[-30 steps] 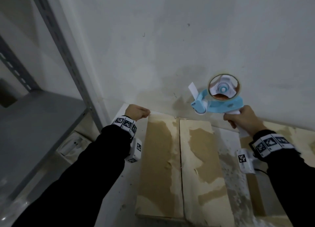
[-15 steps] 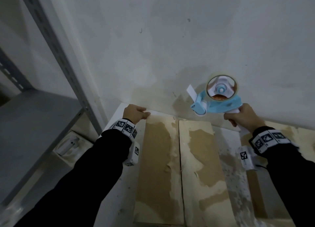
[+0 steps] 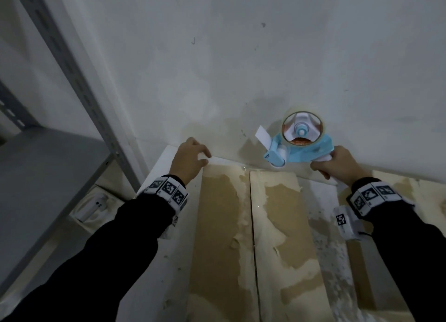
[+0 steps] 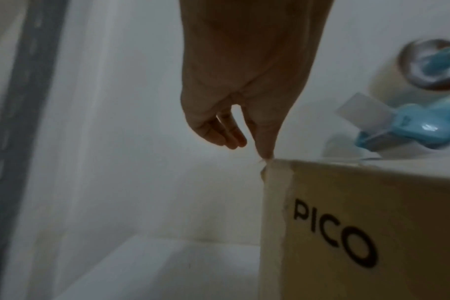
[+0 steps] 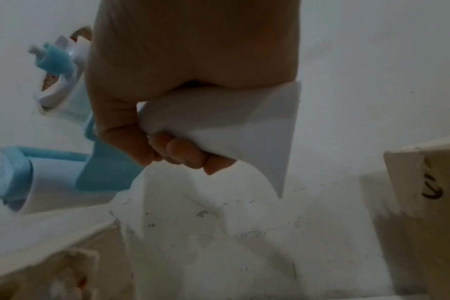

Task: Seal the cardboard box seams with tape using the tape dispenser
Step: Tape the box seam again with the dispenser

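A worn cardboard box printed PICO stands against the wall, and its two top flaps meet at a centre seam. My left hand rests with relaxed fingers at the box's far left corner; one fingertip touches that corner. My right hand grips the white handle of a blue tape dispenser. The dispenser's nose hovers just over the far edge near the seam, and a tape tab sticks up. The dispenser also shows to the right in the left wrist view.
A white wall rises right behind the box. A grey metal rack with a shelf stands at the left, and a small white packaged item lies beneath it. A second cardboard box adjoins on the right.
My left hand has gone from a fist to loosely spread fingers at the far left corner. The dispenser has dropped slightly toward the box's far edge.
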Motion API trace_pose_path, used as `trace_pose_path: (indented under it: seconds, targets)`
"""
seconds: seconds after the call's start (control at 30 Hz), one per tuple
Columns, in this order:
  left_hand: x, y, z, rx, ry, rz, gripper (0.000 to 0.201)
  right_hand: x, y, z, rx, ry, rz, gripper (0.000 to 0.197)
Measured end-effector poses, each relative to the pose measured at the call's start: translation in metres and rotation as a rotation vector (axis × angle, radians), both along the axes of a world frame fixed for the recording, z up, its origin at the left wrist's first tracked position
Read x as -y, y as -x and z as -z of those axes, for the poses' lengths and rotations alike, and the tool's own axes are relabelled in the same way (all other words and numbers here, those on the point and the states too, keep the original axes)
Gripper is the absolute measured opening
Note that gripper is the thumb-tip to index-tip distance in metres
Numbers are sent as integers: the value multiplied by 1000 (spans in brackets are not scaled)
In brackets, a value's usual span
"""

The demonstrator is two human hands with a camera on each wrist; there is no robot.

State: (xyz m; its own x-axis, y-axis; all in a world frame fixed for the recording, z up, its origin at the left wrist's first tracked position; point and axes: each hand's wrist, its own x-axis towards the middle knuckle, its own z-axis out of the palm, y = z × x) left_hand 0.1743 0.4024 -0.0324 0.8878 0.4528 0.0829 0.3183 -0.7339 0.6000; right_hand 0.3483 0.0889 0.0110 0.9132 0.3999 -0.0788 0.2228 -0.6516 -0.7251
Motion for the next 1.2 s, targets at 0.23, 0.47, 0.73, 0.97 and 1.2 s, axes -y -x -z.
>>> trace_pose_path:
  seconds: [0.23, 0.47, 0.73, 0.97, 1.2]
  targets:
    - [61, -32, -16, -160, -211, 454, 37, 1, 4, 1, -8, -2, 4, 29]
    - [68, -36, -13, -450, -220, 530, 43, -1, -1, 1, -2, 57, -7, 25]
    - [72, -52, -41, -540, -236, 484, 35, -2, -1, -7, 18, 90, -34, 21]
    - [89, -76, -51, -633, -403, 457, 32, 0, 3, -5, 30, 133, -74, 14]
    - [111, -71, -35, -574, -382, 363, 34, 5, 5, 2, -100, 48, -110, 23]
